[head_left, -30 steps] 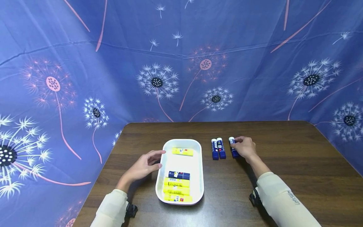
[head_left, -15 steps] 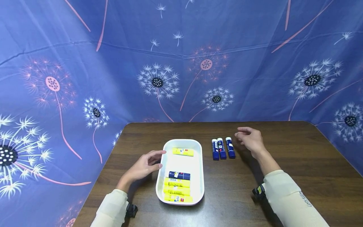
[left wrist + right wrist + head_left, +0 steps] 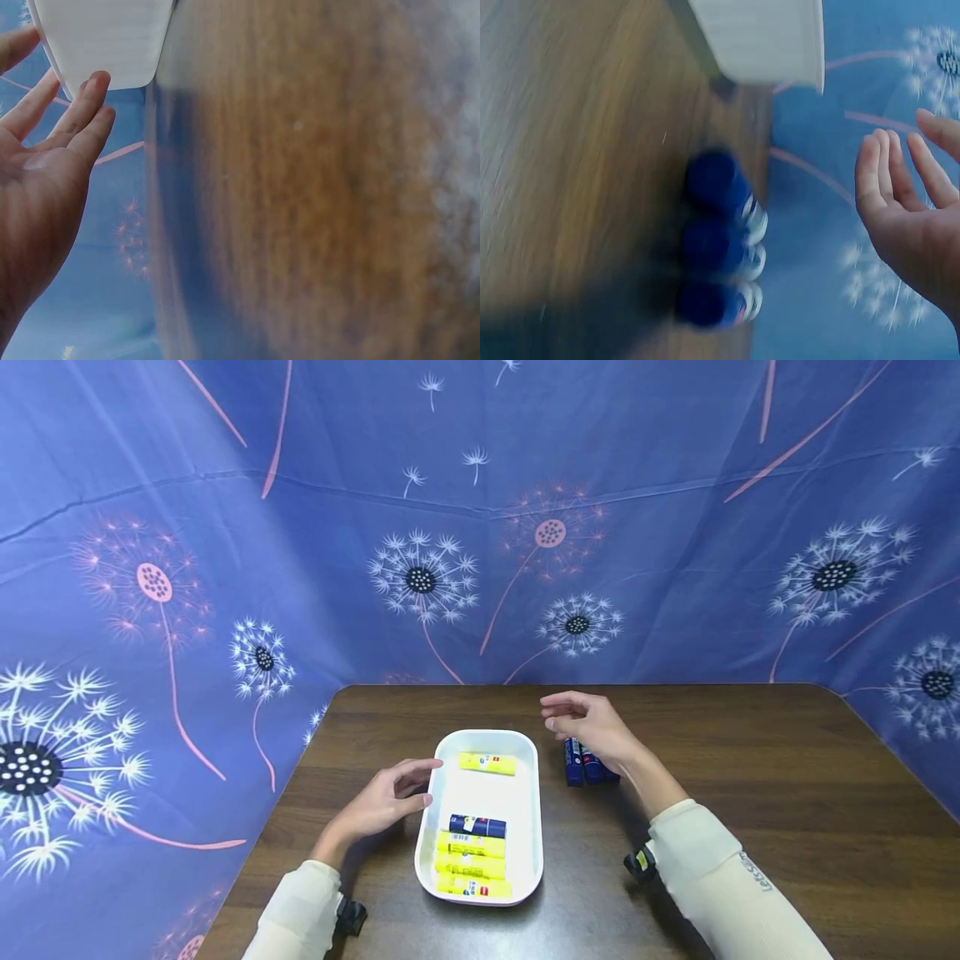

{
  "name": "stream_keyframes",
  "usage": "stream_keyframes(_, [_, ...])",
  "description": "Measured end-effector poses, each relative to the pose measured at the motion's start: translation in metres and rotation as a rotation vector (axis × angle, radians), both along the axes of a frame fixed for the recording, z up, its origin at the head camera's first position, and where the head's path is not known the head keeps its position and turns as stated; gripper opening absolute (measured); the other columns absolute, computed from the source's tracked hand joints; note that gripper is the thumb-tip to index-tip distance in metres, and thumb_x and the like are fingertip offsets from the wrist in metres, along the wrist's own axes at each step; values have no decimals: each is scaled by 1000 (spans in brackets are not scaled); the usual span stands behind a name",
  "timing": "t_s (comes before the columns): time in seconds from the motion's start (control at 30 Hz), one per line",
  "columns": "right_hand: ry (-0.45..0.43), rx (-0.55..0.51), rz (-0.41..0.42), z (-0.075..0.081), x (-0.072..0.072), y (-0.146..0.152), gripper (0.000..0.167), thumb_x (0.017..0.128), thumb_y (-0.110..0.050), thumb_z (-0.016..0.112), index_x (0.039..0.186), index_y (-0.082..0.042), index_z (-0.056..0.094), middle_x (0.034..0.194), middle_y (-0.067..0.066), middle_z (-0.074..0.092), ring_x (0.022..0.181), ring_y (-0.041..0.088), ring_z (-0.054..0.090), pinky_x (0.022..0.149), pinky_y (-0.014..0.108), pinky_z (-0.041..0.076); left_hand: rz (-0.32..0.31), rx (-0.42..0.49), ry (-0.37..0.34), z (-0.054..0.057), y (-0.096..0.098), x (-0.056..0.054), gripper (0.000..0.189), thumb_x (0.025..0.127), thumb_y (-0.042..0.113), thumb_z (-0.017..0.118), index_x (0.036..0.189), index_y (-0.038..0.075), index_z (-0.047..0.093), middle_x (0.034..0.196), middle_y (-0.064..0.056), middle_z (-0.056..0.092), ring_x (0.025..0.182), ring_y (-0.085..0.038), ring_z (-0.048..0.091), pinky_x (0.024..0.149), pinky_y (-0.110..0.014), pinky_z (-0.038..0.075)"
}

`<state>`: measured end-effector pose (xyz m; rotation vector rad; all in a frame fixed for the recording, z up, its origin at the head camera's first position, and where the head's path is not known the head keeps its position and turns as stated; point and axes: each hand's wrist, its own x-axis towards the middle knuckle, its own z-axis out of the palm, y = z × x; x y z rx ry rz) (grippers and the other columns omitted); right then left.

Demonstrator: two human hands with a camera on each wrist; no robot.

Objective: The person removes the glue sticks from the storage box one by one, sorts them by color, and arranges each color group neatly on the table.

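A white tray (image 3: 487, 795) holds a yellow glue stick (image 3: 487, 763) at its far end. Nearer its front lie a dark blue glue stick (image 3: 477, 826) and several yellow glue sticks (image 3: 470, 866), side by side. My left hand (image 3: 382, 800) rests at the tray's left rim, fingers apart; in the left wrist view its fingertips are against the tray wall (image 3: 112, 45). Over the table, my right hand (image 3: 600, 731) hangs with nothing in it, partly hiding three blue glue sticks (image 3: 573, 768). The right wrist view shows those blue glue sticks (image 3: 712, 247) in a row.
The brown wooden table (image 3: 750, 793) reaches back to a blue dandelion-print cloth (image 3: 675, 568) that hangs behind it and along its sides. A black wrist strap (image 3: 349, 916) sits on the left sleeve and another strap (image 3: 640, 864) on the right.
My right hand has let go of the third blue glue stick, now lying closer to the other two. It then lifted and moved left over them. My left hand has stayed at the tray.
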<state>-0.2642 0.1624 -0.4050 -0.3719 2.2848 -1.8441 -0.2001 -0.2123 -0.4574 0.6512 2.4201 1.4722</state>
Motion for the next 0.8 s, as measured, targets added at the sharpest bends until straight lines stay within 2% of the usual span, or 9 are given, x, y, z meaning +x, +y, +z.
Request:
stream_keyframes(0.17, [-29,27,103,2,1,-31,40,97,-7,69,136,-4,63,132,22,66,110,25,69,97,44,61,9,0,-7,0,0,0,53,98,13,70,148,10,54,151,-15,53,137,-38,57,116,-55,45])
stream_keyframes(0.4, [-20,68,187,-9,2,-62,39,96,-5,70,134,-1,65,133,26,66,109,23,68,93,30,60,7,8,-16,-2,-1,-1,53,98,15,70,148,10,54,150,-14,54,136,-37,57,118,-56,43])
stream_keyframes(0.6, [-5,71,206,-16,2,-80,39,95,-2,69,133,6,64,127,28,67,108,27,68,91,30,60,4,13,-17,-3,-2,-2,52,98,15,70,147,13,55,150,-14,55,136,-36,57,118,-57,42])
stream_keyframes(0.8, [21,146,172,-18,3,-96,34,92,-1,72,126,3,69,120,23,71,105,26,68,94,36,60,-6,10,-4,-5,-3,-4,52,99,13,69,148,9,53,150,-14,55,136,-37,57,118,-57,43])
